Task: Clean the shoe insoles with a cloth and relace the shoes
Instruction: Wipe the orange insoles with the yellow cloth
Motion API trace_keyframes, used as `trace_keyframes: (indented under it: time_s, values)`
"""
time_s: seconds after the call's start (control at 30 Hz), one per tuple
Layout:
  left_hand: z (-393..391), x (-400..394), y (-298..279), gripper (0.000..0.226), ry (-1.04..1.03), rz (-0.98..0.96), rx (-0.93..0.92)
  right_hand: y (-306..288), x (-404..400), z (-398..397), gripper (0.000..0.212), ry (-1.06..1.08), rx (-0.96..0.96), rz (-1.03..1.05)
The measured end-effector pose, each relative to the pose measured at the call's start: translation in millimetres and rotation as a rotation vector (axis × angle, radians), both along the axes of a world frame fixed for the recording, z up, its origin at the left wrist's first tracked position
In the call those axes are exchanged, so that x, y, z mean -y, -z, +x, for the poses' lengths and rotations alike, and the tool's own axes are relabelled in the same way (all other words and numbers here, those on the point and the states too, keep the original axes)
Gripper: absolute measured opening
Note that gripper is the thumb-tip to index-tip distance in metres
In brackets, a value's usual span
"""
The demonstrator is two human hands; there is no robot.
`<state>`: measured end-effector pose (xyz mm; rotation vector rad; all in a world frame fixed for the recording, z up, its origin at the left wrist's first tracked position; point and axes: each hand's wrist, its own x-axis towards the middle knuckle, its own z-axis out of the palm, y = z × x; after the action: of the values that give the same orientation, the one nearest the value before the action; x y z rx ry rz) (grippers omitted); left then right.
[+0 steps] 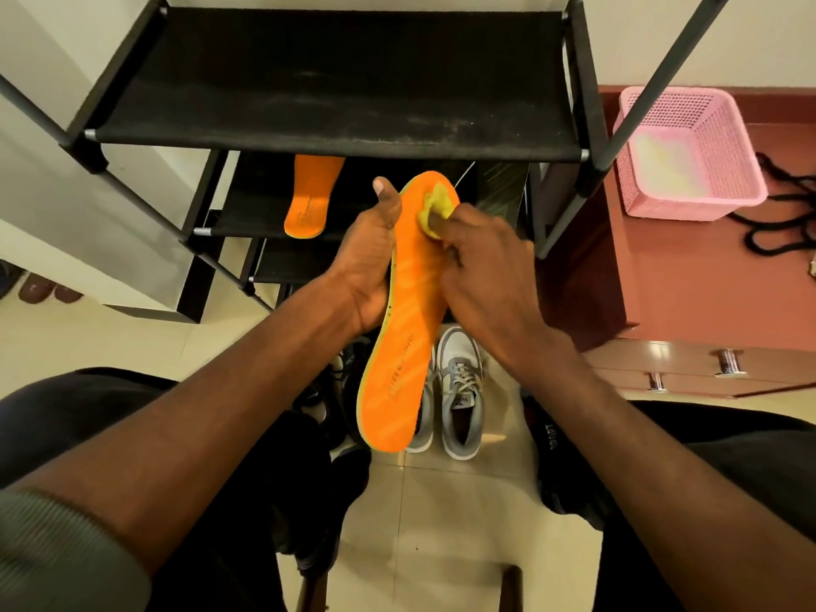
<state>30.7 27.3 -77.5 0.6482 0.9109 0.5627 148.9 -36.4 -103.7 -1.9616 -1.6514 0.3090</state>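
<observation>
My left hand (368, 258) grips an orange insole (404, 342) along its left edge, toe end pointing up. My right hand (479, 262) presses a small yellow cloth (437, 205) against the insole's toe area. A second orange insole (309, 196) lies on a lower shelf of the black shoe rack (335, 81). On the floor below the held insole stand grey and white laced sneakers (459, 390), partly hidden by it. Dark shoes (329, 386) sit to their left, mostly hidden by my left arm.
A pink plastic basket (689, 156) rests on a reddish-brown cabinet (662, 302) at the right, with black laces (786, 214) beside it. My legs in dark trousers fill the lower corners. Beige tiled floor (441, 501) lies between them. Footwear (39, 291) shows at far left.
</observation>
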Motion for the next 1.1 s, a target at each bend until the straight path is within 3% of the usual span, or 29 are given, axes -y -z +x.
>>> trace_keyframes:
  time_s: [0.1,0.2,0.37,0.53,0.63,0.7,0.9,1.03,1.1]
  values:
    - [-4,-4,-3,0.071,-0.022,-0.012,-0.013,-3,11,-19,0.065,-0.062,0.071,0.0]
    - [-1,-2,-5,0.072,-0.013,-0.004,0.008,-2,2,-4,0.061,0.057,0.177,0.049]
    - [3,2,-2,0.068,0.004,0.004,0.012,3,-10,20,0.058,0.126,-0.025,0.021]
    - [-2,-4,0,0.075,-0.003,-0.015,0.015,-2,10,-20,0.063,-0.097,0.102,0.036]
    - [-1,-1,-2,0.066,0.007,0.007,0.011,0,-2,5,0.057,0.007,0.209,0.014]
    - [0,2,-1,0.063,0.011,0.024,-0.002,2,-11,19,0.054,0.058,0.131,-0.015]
    - [-3,-6,3,0.078,0.009,-0.071,0.078,5,7,-15,0.058,-0.225,0.006,0.071]
    - [-1,-6,8,0.071,0.021,-0.034,0.049,1,2,4,0.06,-0.071,0.18,0.064]
    - [4,-4,8,0.067,0.03,-0.018,0.042,1,-6,13,0.059,0.003,0.139,0.036]
